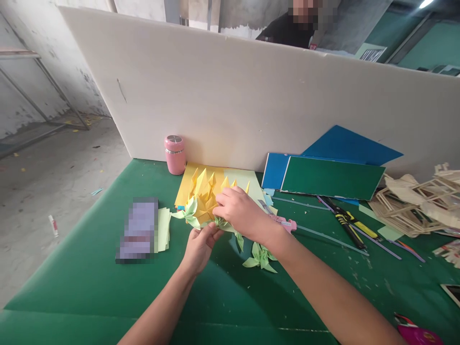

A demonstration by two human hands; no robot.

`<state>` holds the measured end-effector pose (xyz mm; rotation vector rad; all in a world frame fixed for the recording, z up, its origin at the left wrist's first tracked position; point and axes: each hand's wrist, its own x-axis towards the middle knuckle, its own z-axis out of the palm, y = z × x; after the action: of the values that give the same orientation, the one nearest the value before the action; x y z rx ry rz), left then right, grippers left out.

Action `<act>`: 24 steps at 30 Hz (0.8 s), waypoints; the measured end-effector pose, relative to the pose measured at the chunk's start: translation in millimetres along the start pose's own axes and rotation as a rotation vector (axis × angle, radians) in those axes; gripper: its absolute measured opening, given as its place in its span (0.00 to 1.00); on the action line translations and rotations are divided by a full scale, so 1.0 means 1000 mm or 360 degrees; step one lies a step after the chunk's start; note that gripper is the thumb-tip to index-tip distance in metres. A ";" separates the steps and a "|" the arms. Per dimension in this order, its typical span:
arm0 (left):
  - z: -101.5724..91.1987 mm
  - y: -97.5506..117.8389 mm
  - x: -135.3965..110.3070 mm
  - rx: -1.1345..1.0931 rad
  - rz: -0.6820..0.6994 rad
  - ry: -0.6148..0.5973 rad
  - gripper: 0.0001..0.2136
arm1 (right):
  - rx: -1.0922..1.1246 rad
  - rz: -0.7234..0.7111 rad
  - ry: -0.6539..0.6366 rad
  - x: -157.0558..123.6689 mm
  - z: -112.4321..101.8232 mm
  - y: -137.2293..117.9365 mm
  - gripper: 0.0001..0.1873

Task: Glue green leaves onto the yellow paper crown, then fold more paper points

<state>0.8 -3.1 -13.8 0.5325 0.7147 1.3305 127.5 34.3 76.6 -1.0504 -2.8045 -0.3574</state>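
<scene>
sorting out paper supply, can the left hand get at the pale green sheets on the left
Probably yes: the left hand is close to the pale green sheets, with nothing visible between, though it seems busy holding the yellow and green paper craft.

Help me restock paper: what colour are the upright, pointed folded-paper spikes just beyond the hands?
Golden yellow; the spikes show best in the head view.

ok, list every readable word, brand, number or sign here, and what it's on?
No readable text.
Red patch on the black top: marked, too small to read.
Label on the pink glue gun: too small.
Phone: pixelated, unreadable.
Purple pouch: faint mark, illegible.
</scene>
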 end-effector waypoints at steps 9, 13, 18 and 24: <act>0.001 0.000 -0.002 0.0041 -0.0032 -0.0021 0.12 | 0.0012 -0.0108 0.0060 -0.004 -0.001 0.006 0.10; -0.001 -0.002 0.000 0.0028 0.0020 0.0028 0.13 | 0.0152 -0.0018 0.0123 -0.009 0.001 0.009 0.11; -0.003 -0.003 0.000 -0.0005 0.0064 0.0089 0.12 | 0.0287 0.0098 0.0185 -0.014 0.002 0.011 0.11; -0.002 -0.002 0.000 -0.0037 0.0065 0.0085 0.13 | 0.0258 0.0063 0.0238 -0.013 0.005 0.011 0.11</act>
<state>0.8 -3.2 -16.8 0.4969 0.7345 1.3937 144.3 36.1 71.4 -0.9985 -2.6262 -0.1914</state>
